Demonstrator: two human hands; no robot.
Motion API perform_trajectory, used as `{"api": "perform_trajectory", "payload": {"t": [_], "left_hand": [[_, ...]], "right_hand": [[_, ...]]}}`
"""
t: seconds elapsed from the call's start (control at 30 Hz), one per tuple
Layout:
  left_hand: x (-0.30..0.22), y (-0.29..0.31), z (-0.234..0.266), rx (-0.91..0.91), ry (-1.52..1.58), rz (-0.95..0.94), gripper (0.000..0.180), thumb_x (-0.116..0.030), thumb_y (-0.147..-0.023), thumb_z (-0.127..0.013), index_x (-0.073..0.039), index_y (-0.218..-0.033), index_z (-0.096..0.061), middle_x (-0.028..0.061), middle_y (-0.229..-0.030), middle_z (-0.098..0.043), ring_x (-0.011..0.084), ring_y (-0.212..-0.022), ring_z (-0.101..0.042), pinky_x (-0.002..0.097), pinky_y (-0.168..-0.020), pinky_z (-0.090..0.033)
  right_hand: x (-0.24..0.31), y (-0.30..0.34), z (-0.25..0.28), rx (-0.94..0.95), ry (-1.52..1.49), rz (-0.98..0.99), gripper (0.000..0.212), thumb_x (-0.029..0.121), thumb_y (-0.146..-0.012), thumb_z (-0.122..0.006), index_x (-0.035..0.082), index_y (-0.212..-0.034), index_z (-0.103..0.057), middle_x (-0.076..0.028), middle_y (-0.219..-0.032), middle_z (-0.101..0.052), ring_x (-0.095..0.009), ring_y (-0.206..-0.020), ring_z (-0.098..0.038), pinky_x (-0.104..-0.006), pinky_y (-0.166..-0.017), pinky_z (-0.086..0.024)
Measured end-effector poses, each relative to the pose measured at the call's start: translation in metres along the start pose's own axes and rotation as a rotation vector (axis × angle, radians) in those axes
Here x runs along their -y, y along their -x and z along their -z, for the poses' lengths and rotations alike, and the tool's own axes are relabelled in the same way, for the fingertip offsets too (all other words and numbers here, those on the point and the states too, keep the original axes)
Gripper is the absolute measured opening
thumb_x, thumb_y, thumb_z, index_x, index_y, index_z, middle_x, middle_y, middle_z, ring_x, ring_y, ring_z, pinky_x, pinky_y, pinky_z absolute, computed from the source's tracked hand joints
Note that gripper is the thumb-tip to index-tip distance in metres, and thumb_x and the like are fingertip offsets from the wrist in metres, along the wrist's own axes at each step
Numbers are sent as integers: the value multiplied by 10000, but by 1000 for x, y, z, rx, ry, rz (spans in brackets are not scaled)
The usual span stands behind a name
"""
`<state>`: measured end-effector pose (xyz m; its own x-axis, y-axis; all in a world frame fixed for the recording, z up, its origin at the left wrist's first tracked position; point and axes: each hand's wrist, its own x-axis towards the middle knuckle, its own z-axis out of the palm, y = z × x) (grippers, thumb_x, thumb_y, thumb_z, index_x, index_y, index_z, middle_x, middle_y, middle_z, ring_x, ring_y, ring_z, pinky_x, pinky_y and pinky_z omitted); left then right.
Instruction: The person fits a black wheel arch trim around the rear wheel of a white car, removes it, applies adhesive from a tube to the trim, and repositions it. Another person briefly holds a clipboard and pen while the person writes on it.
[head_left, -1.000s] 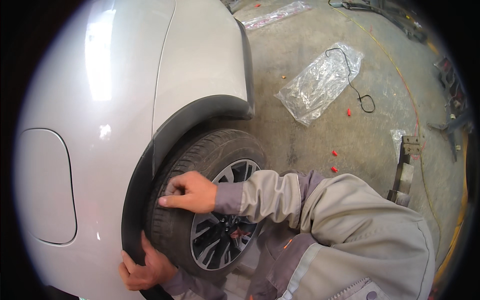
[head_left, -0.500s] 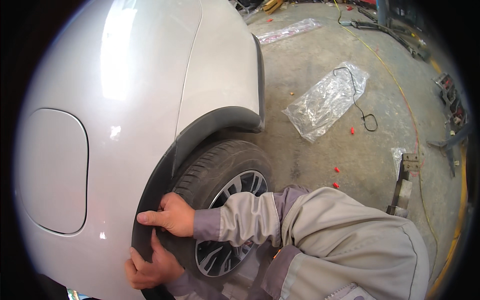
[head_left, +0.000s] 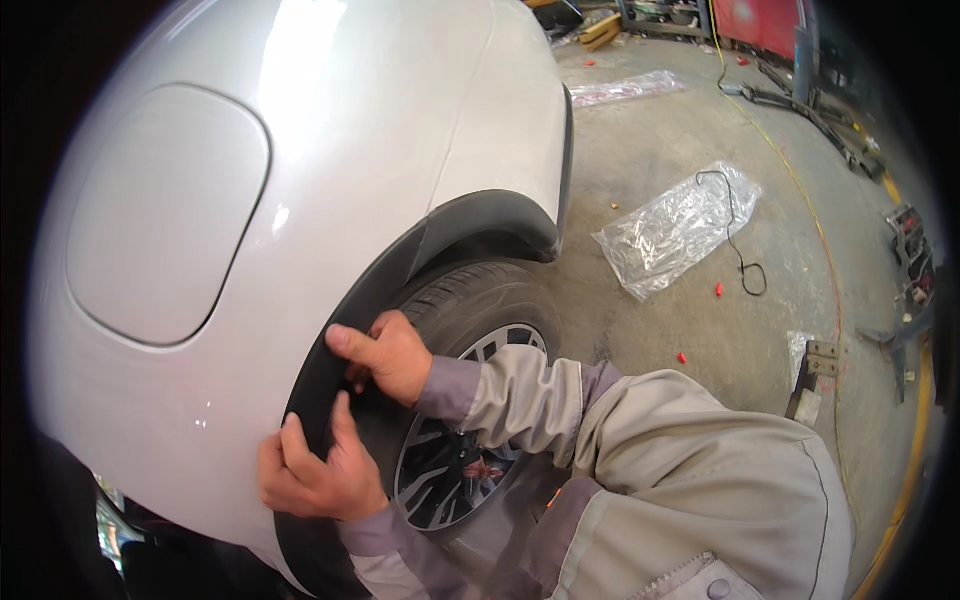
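Note:
Black wheel-arch trim point(head_left: 478, 212) curves along the silver-white car body panel point(head_left: 350, 170), above a tyre point(head_left: 500, 285) with a black-and-silver wheel point(head_left: 450, 470). My right hand point(head_left: 395, 355) grips the trim, thumb on its outer face and the other fingers curled under its inner edge, partly hidden. Just below, my left hand point(head_left: 325, 475) pinches across the same trim, with fingers at the outer edge and the thumb at the inner side. A rounded fuel flap point(head_left: 170, 215) lies closed in the panel to the left of both hands.
On the concrete floor to the right lie a clear plastic bag point(head_left: 670, 235) with a black cord point(head_left: 735, 240) across it, and small red pieces point(head_left: 719, 289). A metal bracket point(head_left: 822, 360) and a yellow line point(head_left: 790, 170) are farther right. My grey-clad leg point(head_left: 710, 470) fills the lower right.
My view has turned, so the car and both hands appear higher and farther right. Both hands still hold the trim at about the same stretch.

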<state>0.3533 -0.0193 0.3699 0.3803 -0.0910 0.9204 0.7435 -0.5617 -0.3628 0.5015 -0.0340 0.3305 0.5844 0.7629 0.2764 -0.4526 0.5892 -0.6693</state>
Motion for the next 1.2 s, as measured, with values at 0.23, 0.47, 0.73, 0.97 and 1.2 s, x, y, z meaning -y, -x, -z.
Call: {"api": "perform_trajectory", "payload": {"t": [0.23,0.47,0.73,0.97,1.2], "left_hand": [[-3,29,46,-38,1941,1768,630,-420,-888,-713,24,-1258,-462,215,-1241,-534,321,-1157,-531,457,-1027,-449],[7,-3,-7,-734,1500,1486,910,-661,-866,-586,-18,-1467,-354,186,-1441,-476,358,-1312,-471,477,-1109,-402],[47,90,49,-547,1927,1760,986,-764,-867,-471,44,-1424,-379,166,-1410,-486,315,-1361,-407,535,-1148,-298],[203,252,108,-822,85,1650,813,-626,-1009,-243,77,-1354,-462,236,-1375,-489,290,-1299,-439,414,-1142,-277],[223,253,73,-463,340,1396,726,-551,-1040,-245,44,-1403,-449,228,-1411,-489,317,-1332,-444,417,-1138,-294]], "right_hand": [[-3,-1,5,9,32,0,674,577,-820,-730,-84,-720,-643,-124,-598,-620,-170,-501,-603,-284,-463,-478],[5,-3,5,98,-25,-38,498,445,-855,-741,-42,-787,-659,-94,-680,-649,-158,-528,-609,-291,-489,-486],[-13,-14,11,-58,-305,141,463,389,-1000,-539,-28,-830,-646,-138,-661,-648,-238,-509,-626,-346,-471,-514],[-13,-11,14,212,-206,175,466,538,-994,-487,106,-1054,-648,-44,-775,-671,-188,-669,-596,-324,-568,-446],[-21,-10,16,243,-378,212,477,505,-1013,-467,86,-1209,-586,-93,-889,-700,-209,-682,-631,-330,-539,-481]]}}
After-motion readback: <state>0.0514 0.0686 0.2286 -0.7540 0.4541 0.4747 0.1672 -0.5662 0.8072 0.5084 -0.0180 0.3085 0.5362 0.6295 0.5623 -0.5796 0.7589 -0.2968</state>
